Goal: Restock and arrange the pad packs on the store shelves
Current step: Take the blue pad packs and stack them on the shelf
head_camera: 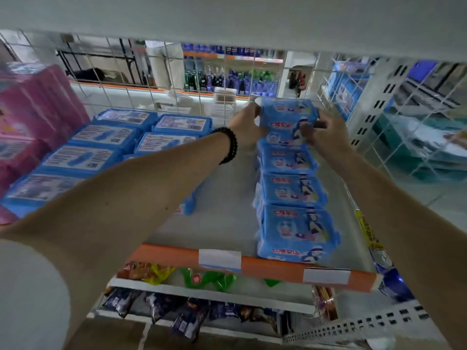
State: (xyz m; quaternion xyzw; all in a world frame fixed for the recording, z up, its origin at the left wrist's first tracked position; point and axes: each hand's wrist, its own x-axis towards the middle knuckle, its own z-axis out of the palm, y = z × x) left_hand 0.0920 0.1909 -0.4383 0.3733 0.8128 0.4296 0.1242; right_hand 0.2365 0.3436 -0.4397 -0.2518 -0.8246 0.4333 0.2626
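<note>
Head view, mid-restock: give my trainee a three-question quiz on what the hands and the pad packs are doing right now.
1. True or false: both hands hold the rearmost blue plastic pad pack of the right-hand row.
2. Which wrist wears the black bead bracelet? A) left B) right
3. What colour is the shelf's front edge strip?

Key:
1. True: left hand and right hand grip its two ends.
2. A.
3. Orange, with white label tags.
</note>
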